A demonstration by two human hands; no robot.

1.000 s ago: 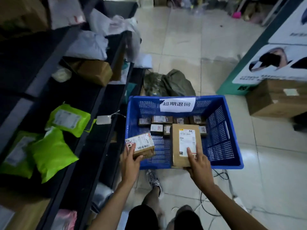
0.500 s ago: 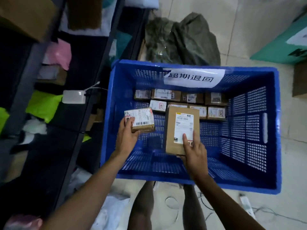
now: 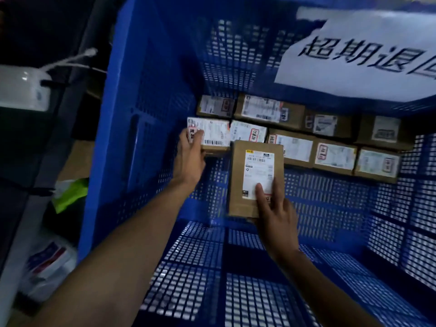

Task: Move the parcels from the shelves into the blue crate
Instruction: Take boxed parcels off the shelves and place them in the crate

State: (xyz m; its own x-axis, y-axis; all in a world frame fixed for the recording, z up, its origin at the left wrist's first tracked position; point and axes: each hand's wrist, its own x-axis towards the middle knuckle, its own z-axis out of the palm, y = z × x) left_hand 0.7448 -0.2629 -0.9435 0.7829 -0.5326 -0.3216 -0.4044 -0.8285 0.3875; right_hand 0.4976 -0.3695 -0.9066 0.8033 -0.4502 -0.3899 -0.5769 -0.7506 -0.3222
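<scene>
Both arms reach down into the blue crate [image 3: 141, 128], which fills most of the view. My left hand [image 3: 190, 159] grips a small labelled parcel [image 3: 213, 134] at the left end of the nearer row of boxes. My right hand [image 3: 274, 213] holds a taller brown parcel [image 3: 256, 178] with a white label, thumb on the label, just in front of that row. Two rows of several small labelled cardboard parcels [image 3: 335, 155] lie along the crate's far wall. A white paper sign [image 3: 368, 55] with black characters hangs on that wall.
Dark shelving stands to the left of the crate, with a white device and cable [image 3: 23, 88] on its edge. A green mailer bag [image 3: 70, 193] and a white printed bag [image 3: 47, 263] lie on lower shelves. The crate's near floor [image 3: 236, 279] is bare mesh.
My head and both hands have moved down and deeper into the crate. The small parcel now sits at the left end of the nearer row; the brown parcel has moved closer to it.
</scene>
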